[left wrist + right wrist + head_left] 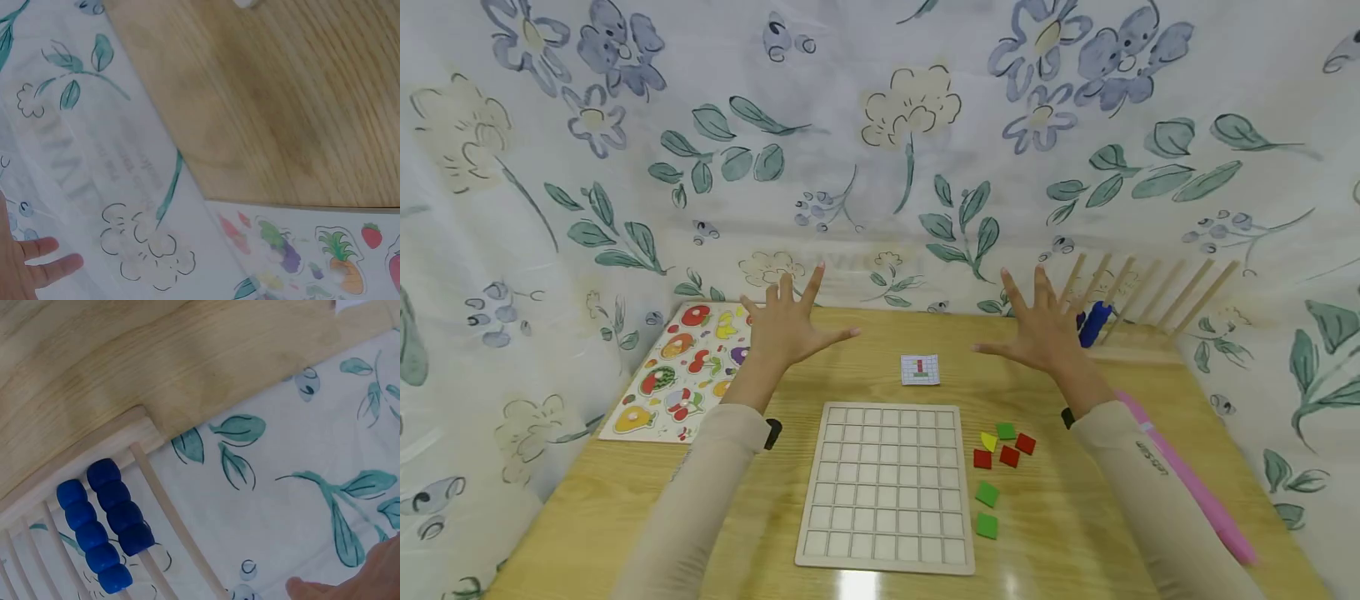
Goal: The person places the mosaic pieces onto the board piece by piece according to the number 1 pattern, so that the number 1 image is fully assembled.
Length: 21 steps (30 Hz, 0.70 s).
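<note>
Hands raised above the wooden table [1060, 533], palms down, holding nothing: the left hand [786, 327] and the right hand [1043, 332] both have their fingers spread wide and straight. Between and nearer than them lies the grid board [887, 486], every square bare. A small pattern card [920, 369] sits just beyond the board's far edge. Red, green and yellow tiles [1000, 467] lie loose to the right of the board. A fruit puzzle [683, 371] lies at far left, a rod frame with blue beads [103, 522] at far right, and a pink stick [1187, 479] lies along the right forearm.
</note>
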Available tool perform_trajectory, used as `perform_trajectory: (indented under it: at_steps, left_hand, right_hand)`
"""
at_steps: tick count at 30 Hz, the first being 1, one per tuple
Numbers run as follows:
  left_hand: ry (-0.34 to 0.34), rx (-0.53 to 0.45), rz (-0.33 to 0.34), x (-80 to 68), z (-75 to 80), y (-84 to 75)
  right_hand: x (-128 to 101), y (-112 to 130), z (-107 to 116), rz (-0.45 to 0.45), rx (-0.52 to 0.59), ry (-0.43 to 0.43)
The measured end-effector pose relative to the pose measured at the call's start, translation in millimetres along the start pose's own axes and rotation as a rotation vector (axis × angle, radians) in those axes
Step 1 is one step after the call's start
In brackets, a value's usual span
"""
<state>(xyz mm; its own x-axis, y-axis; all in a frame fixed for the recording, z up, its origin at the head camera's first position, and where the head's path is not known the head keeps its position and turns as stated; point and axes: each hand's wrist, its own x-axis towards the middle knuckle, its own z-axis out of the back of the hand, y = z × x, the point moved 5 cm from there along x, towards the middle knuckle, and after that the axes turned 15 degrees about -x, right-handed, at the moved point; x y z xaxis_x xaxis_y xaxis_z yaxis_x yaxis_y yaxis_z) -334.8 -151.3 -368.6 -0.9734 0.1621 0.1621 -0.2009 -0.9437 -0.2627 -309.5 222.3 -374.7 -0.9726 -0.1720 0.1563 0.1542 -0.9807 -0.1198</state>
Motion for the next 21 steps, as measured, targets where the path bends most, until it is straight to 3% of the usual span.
perform_trajectory:
  at_steps: [5,21]
  left_hand:
    - [-0.046,0.061,-0.06,-4.2,0.9,3.9]
    - [-0.042,0.109,-0.138,-16.7,-8.2,18.3]
  right_hand:
    - [-2,2,-3,0.007,-0.052,-0.051]
    - [-20,-9,-21,0.036,-0.055,-0.051]
